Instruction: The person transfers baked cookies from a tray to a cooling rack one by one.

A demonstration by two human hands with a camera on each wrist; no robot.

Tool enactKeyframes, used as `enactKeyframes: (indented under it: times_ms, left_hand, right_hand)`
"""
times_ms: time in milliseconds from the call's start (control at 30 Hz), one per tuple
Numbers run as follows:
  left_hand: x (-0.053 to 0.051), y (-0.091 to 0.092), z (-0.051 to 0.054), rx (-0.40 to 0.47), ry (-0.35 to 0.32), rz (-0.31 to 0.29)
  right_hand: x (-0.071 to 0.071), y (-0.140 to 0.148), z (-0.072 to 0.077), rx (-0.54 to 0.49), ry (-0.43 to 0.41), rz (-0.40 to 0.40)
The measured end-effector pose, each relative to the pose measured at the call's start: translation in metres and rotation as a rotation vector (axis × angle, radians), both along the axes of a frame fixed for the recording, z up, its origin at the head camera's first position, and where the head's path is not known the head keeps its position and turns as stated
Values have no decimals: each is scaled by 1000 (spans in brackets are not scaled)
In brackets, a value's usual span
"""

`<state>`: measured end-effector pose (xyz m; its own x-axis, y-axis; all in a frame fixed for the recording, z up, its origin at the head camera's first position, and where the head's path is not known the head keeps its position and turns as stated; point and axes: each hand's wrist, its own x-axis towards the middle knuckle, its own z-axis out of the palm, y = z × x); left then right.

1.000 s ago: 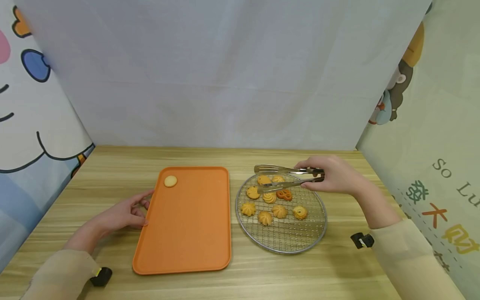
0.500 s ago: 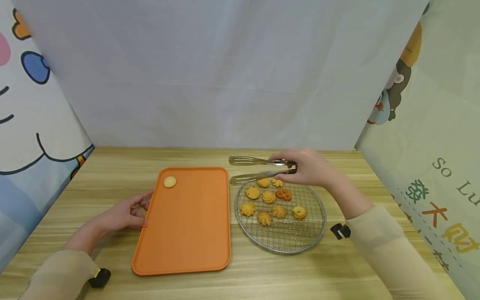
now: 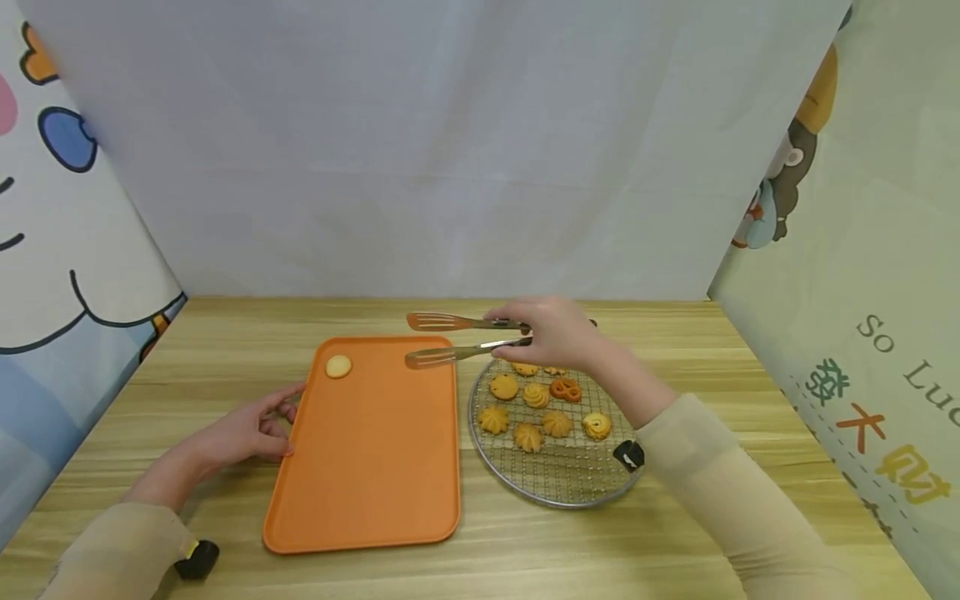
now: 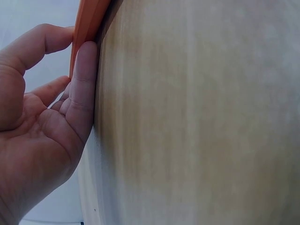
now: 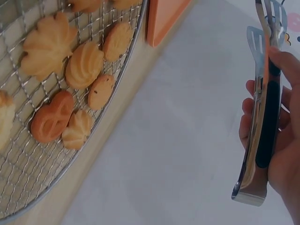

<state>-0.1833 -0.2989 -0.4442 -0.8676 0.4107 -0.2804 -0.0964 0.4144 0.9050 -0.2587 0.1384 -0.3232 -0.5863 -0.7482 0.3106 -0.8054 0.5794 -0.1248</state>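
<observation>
My left hand [image 3: 243, 429] is at the left edge of an orange tray [image 3: 375, 467], its thumb and fingers on the rim. In the left wrist view, fingertips [image 4: 86, 61] meet the side of the tray [image 4: 89, 23]. One round pale cookie [image 3: 338, 367] lies in the tray's far left corner. My right hand [image 3: 551, 333] grips metal serving tongs [image 3: 442, 354] around the dark handles. The slotted ends stand apart, above the tray's far right corner, with nothing seen between them. In the right wrist view the tongs [image 5: 262, 136] point away from the hand.
Right of the tray sits a round wire rack [image 3: 558, 492] bearing several cookies [image 3: 527, 437] and a pretzel-shaped one [image 3: 566, 389]. The right forearm passes over the rack's right side. A pale cloth wall [image 3: 450, 167] rises behind the wooden table [image 3: 225, 325].
My right hand has moved left with the tongs, from above the rack to the tray's far right corner. The left hand and the cookies look unmoved.
</observation>
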Motion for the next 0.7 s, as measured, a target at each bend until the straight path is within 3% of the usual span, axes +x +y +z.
enactKeyframes:
  times_ms: [167, 700]
  left_hand:
    - [0, 0, 0, 2, 0, -4]
    - [0, -1, 0, -17, 9, -9]
  right_hand:
    - [-3, -21, -7, -5, 17, -9]
    - [-8, -79, -28, 105, -75, -87]
